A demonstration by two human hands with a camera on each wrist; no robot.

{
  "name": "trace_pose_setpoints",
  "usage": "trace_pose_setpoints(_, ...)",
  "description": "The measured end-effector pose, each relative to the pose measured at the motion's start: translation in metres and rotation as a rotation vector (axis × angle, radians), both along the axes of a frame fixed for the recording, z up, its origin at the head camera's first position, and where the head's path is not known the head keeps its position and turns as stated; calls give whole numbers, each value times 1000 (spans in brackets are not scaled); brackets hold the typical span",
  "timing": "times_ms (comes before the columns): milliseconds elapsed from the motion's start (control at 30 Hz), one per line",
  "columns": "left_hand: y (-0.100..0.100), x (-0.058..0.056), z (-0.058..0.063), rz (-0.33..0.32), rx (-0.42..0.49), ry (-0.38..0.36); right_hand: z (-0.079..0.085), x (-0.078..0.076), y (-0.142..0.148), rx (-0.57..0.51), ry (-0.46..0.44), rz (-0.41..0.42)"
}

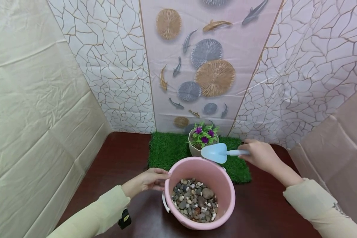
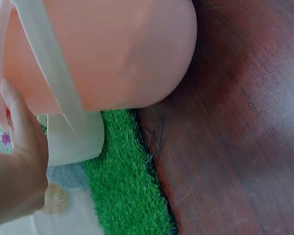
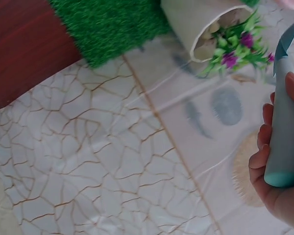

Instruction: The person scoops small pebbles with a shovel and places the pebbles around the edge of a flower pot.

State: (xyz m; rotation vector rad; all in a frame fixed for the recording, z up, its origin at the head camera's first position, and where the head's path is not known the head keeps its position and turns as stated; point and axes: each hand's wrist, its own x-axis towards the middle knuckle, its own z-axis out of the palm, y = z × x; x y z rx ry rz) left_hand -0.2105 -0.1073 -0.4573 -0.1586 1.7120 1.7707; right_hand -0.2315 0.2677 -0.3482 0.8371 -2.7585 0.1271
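A pink bucket (image 1: pixel 202 172) with grey, brown and white pebbles (image 1: pixel 191 200) at its bottom stands on the table. My left hand (image 1: pixel 150 179) pinches its rim at the left side, and the white bail handle (image 2: pixel 51 58) hangs down just below that hand. In my right hand (image 1: pixel 260 154) is a light blue trowel (image 1: pixel 215 152), gripped by its handle. The trowel's bare blade points left, over the bucket's far rim and in front of the flowerpot (image 1: pixel 194 151). Purple flowers and green leaves (image 3: pixel 235 54) fill the pot.
Green artificial turf (image 1: pixel 168 148) lies under the flowerpot and behind the bucket on the dark red wooden table (image 1: pixel 261 205). A patterned cloth backdrop (image 1: pixel 178 66) rises behind, with plain cloth walls at both sides. A small black object (image 1: pixel 125 218) shows under the left sleeve.
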Motion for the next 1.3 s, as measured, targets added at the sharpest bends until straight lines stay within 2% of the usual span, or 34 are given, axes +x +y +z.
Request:
trace_pose_setpoints(233, 4, 3, -3, 28, 6, -1, -9, 15, -17, 26, 17, 58)
trace_pose_setpoints(467, 6, 3, 1, 58, -35, 2, -16, 23, -31, 33, -1, 128)
trace_pose_setpoints(600, 6, 2, 1, 62, -40, -2, -21, 25, -37, 48, 1, 168)
trace_pose_setpoints(867, 6, 1, 0, 54, -48, -4, -34, 29, -48, 60, -68, 221)
trace_pose_setpoints(1100, 3, 1, 2, 40, -52, 0, -43, 29, -61, 116, -28, 306)
trace_pose_setpoints(1300, 2, 0, 1, 40, -43, 3, -51, 33, -68, 140, -39, 315)
